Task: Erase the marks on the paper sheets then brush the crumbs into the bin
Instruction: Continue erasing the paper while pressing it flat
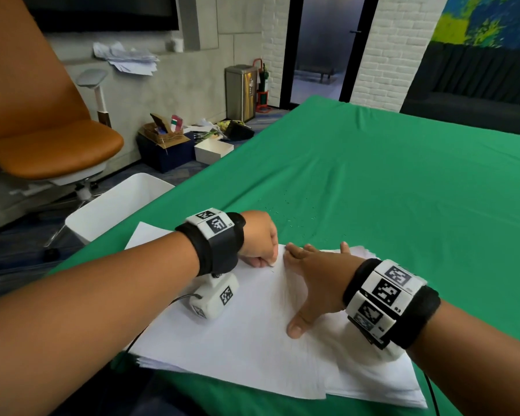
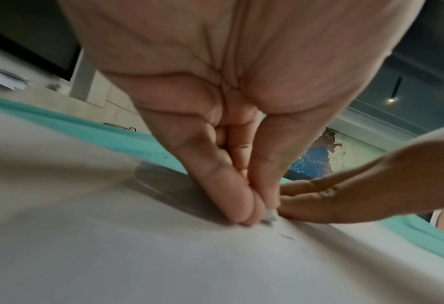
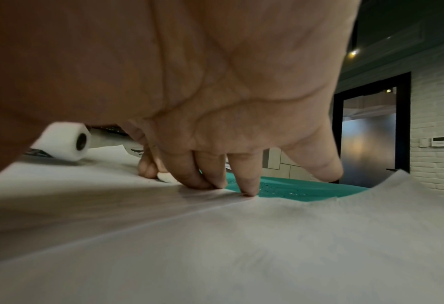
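White paper: a stack of paper sheets (image 1: 252,340) lies on the green cloth (image 1: 388,190) of the desk, near the person; the top sheet sits skewed over the ones beneath
Left hand: the left hand (image 1: 257,237) bears down at the far edge of the top sheet; its fingers (image 2: 231,197) are curled together and pinch a small white eraser (image 2: 270,216), tip against the paper, which I judge is how the rubbing pressure is kept on one spot
Right hand: the right hand (image 1: 318,280) lies flat, fingers (image 3: 246,179) spread and straight, grasping nothing; fingertips press the sheet just beside the eraser, likely to stop the paper sliding or creasing under the strokes
Marks: a short dark pencil mark (image 2: 285,237) remains just beside the eraser, so erasing looks unfinished
Crumbs: dark eraser crumbs (image 1: 285,214) are scattered on the cloth beyond the stack; none brushed yet, by the look of it
Bin: a white bin (image 1: 117,205) stands on the floor against the left edge of the desk, well placed to catch a sweep off that side
Head view only: bin, crumb spread, whole stack, an orange chair (image 1: 42,124)
Left wrist view only: the pinch itself and the remaining mark; both are too small from the head
Right wrist view only: fingertips meeting the paper at its edge; the little finger lifts clear
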A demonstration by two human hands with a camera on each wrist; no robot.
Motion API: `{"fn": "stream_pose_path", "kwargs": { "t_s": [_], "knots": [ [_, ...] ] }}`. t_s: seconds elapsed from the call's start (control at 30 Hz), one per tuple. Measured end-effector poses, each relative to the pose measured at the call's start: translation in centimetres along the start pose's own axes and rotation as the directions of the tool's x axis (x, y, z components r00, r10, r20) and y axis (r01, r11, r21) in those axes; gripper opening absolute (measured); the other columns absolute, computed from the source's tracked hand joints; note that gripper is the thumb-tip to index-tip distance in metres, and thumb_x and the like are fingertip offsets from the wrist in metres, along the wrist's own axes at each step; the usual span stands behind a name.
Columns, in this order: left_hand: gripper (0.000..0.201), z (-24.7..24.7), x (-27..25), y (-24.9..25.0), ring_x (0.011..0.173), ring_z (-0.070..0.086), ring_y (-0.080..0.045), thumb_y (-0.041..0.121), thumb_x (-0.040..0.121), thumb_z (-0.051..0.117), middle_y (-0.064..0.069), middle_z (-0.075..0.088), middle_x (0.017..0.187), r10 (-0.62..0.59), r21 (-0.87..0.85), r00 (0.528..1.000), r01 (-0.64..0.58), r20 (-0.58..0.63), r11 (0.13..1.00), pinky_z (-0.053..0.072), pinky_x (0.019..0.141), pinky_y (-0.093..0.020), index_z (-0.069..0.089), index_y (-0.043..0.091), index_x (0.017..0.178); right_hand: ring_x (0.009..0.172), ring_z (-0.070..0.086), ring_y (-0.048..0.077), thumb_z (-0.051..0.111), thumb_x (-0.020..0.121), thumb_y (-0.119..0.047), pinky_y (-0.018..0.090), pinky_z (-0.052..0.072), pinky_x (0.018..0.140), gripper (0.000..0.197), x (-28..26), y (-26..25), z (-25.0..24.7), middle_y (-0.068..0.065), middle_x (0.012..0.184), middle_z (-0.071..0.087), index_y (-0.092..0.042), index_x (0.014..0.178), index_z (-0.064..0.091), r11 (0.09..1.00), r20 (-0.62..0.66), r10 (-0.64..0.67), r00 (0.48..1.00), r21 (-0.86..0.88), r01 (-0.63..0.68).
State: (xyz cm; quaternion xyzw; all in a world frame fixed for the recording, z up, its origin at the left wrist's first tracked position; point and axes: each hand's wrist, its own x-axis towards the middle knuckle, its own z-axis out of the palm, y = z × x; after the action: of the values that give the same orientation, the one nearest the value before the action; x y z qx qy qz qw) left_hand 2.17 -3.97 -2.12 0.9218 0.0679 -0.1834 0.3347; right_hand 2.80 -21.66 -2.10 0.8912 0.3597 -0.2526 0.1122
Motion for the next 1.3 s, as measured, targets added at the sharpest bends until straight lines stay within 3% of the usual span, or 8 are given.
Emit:
{"fn": "stream_pose_path", "kwargs": {
  "t_s": [0.23, 0.4, 0.63, 0.73, 0.87, 1.0, 1.13, 1.3],
  "knots": [
    [0.005, 0.7, -2.2, -0.6, 0.076, 0.075, -0.02, 0.008, 0.085, 0.08, -0.012, 0.079, 0.084, 0.035, 0.09, 0.975, -0.056, 0.22, 0.994, 0.064, 0.082, -0.038, 0.077, 0.011, 0.087, 0.158, 0.009, 0.016, 0.08, 0.054, -0.082, 0.081, 0.002, 0.113, 0.152, -0.1, -0.2, -0.1, -0.011, 0.172, 0.0, -0.014, 0.165, 0.001, 1.0, -0.005, 0.004, 1.0, 0.012, -0.004],
    [0.012, 0.0, -1.2, -0.7, 0.072, 0.075, -0.022, 0.003, 0.089, 0.066, -0.014, 0.078, 0.084, 0.049, 0.081, 0.998, -0.053, 0.047, 0.995, 0.065, 0.077, -0.037, 0.074, 0.011, 0.083, 0.159, 0.007, 0.017, 0.078, 0.054, -0.084, 0.082, 0.002, 0.112, 0.15, 0.0, -0.2, 0.0, -0.012, 0.172, -0.002, -0.019, 0.165, 0.002, 1.0, 0.003, -0.006, 1.0, 0.003, 0.006],
    [0.021, 1.1, -1.7, -0.8, 0.066, 0.073, -0.02, 0.004, 0.09, 0.054, -0.007, 0.078, 0.077, 0.075, 0.186, 0.997, -0.072, -0.007, 0.98, 0.065, 0.071, -0.032, 0.074, 0.011, 0.09, 0.158, 0.011, 0.018, 0.079, 0.052, -0.084, 0.081, 0.005, 0.113, 0.153, 0.3, 0.0, 0.2, -0.012, 0.172, 0.0, -0.015, 0.165, 0.0, 1.0, -0.009, -0.006, 1.0, -0.003, 0.006],
    [0.02, 0.6, -1.7, -0.6, 0.065, 0.072, -0.013, 0.002, 0.087, 0.063, -0.006, 0.077, 0.084, 0.074, 0.121, 0.997, -0.077, 0.026, 0.99, 0.064, 0.066, -0.03, 0.075, 0.016, 0.095, 0.159, 0.009, 0.019, 0.079, 0.052, -0.084, 0.081, 0.004, 0.113, 0.15, 0.4, 0.0, 0.2, -0.012, 0.172, -0.002, -0.021, 0.165, 0.004, 1.0, 0.001, -0.008, 1.0, -0.002, 0.008],
    [0.021, 0.9, -2.4, 0.4, 0.059, 0.07, -0.012, 0.026, 0.08, 0.085, -0.007, 0.078, 0.089, 0.117, 0.124, 0.971, -0.145, 0.209, 0.982, 0.056, 0.058, -0.023, 0.074, 0.017, 0.096, 0.159, 0.004, 0.024, 0.08, 0.053, -0.083, 0.083, 0.0, 0.11, 0.136, 0.6, 0.2, 0.3, -0.013, 0.172, -0.008, -0.041, 0.163, 0.011, 0.999, 0.014, -0.037, 0.999, 0.021, 0.037],
    [0.041, 2.5, -2.2, 1.0, 0.066, 0.075, -0.022, 0.049, 0.072, 0.086, -0.007, 0.077, 0.076, 0.101, 0.268, 0.991, -0.121, 0.086, 0.956, 0.056, 0.056, -0.026, 0.074, 0.012, 0.084, 0.159, 0.004, 0.024, 0.08, 0.052, -0.083, 0.084, 0.0, 0.109, 0.134, 0.7, 0.3, 0.4, -0.016, 0.171, -0.009, -0.046, 0.162, 0.011, 0.999, 0.006, -0.047, 0.999, 0.022, 0.047],
    [0.027, 2.6, -2.1, 0.7, 0.058, 0.069, -0.02, 0.033, 0.072, 0.086, -0.01, 0.077, 0.079, 0.077, 0.23, 0.994, -0.094, 0.082, 0.969, 0.062, 0.066, -0.035, 0.074, 0.012, 0.084, 0.159, 0.004, 0.023, 0.08, 0.053, -0.082, 0.083, 0.001, 0.11, 0.136, 0.5, 0.2, 0.3, -0.015, 0.172, -0.008, -0.043, 0.163, 0.009, 0.999, 0.001, -0.039, 0.999, 0.029, 0.039],
    [0.021, -1.2, -1.6, -1.0, 0.057, 0.069, -0.016, 0.007, 0.076, 0.087, -0.008, 0.076, 0.075, 0.024, -0.027, 0.999, -0.025, -0.035, 0.999, 0.061, 0.059, -0.031, 0.069, 0.016, 0.084, 0.159, 0.006, 0.017, 0.081, 0.054, -0.081, 0.078, 0.003, 0.116, 0.152, 0.3, 0.0, 0.1, -0.013, 0.172, -0.003, -0.018, 0.165, -0.002, 0.999, 0.009, 0.009, 1.0, 0.031, -0.009]
  ]
}}
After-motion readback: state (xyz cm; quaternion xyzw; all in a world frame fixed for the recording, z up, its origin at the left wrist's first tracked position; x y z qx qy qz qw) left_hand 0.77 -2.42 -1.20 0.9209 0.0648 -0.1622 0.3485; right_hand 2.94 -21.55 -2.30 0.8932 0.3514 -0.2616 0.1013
